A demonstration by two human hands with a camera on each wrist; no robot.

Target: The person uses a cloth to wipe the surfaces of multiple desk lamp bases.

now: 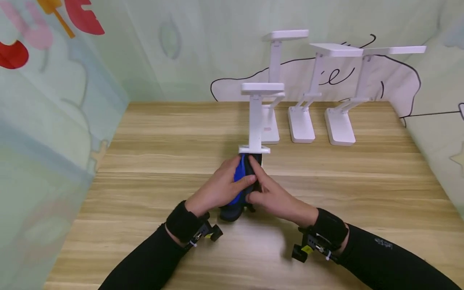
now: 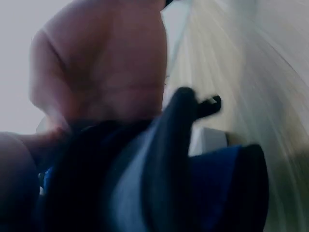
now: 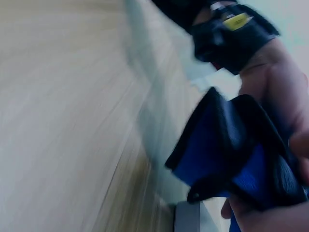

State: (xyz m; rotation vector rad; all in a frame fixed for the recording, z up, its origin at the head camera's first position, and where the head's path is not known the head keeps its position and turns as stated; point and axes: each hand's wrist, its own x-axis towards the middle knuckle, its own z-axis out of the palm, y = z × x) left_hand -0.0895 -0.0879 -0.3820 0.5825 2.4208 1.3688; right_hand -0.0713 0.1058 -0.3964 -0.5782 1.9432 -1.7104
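A blue and black folded fabric piece (image 1: 237, 189) with dark trim lies between both hands; its exact kind cannot be told. My left hand (image 1: 219, 185) holds it from the left side, the thumb laid across its top. From the right, my right hand (image 1: 275, 197) pinches its dark edge, thumb low and index finger stretched forward. The right wrist view shows the blue face and black borders of the fabric (image 3: 205, 137), and a narrow black tab on it. In the left wrist view the fabric (image 2: 212, 183) looks dark and blurred.
A white folding desk lamp (image 1: 255, 117) stands just beyond the fabric, its base mostly hidden. Behind it are three more white lamps, one left (image 1: 268, 125), one middle (image 1: 302, 127) and one right (image 1: 340, 127). A printed curtain (image 1: 188, 48) borders the wooden table (image 1: 163, 133).
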